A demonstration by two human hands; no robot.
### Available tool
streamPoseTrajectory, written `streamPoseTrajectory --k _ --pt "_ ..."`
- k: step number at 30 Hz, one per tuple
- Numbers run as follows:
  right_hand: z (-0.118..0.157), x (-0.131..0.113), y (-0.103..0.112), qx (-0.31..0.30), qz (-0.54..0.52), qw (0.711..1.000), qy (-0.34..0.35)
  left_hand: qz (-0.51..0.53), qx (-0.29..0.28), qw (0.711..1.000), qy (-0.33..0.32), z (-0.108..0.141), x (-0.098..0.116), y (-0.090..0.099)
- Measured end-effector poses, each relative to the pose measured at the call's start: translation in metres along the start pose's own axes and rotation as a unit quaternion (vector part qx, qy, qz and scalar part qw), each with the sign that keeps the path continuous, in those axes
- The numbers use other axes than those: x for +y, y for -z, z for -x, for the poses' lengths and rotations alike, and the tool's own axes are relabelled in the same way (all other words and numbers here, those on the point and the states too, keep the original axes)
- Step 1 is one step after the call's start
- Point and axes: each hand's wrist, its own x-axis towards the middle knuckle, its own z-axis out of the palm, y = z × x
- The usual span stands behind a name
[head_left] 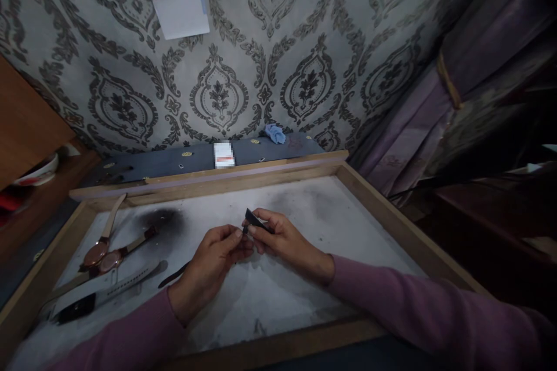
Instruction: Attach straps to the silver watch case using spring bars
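My left hand (217, 252) is closed, thumb and fingers pinched on a small black piece near the middle of the wooden frame. A dark strap (174, 275) sticks out behind my left wrist; whether it joins that piece is hidden. My right hand (281, 237) grips a black strap (257, 221), whose free end points up and left above the fingers. The fingertips of both hands meet where the dark pieces come together. To the left lie two wristwatches with rose-gold cases, one watch (96, 253) partly beside the other watch (111, 261). Nearer me is a black-cased watch (76, 308) with a pale strap.
A raised wooden rim (404, 232) surrounds the white work surface (300, 295), which has a dark smudge (161, 223). Behind the rim, a small white box (224, 154) and a crumpled blue cloth (275, 133) rest on dark blue fabric. A curtain (413, 122) hangs right.
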Motion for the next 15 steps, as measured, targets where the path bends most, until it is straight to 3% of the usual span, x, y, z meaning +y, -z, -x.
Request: streamPoseTrajectory --k 15 --pt "0.0013 -0.0030 -0.0010 0.034 -0.056 0.997 -0.043 0.016 0.009 1.000 0.004 0.0008 0.0029 -0.0027"
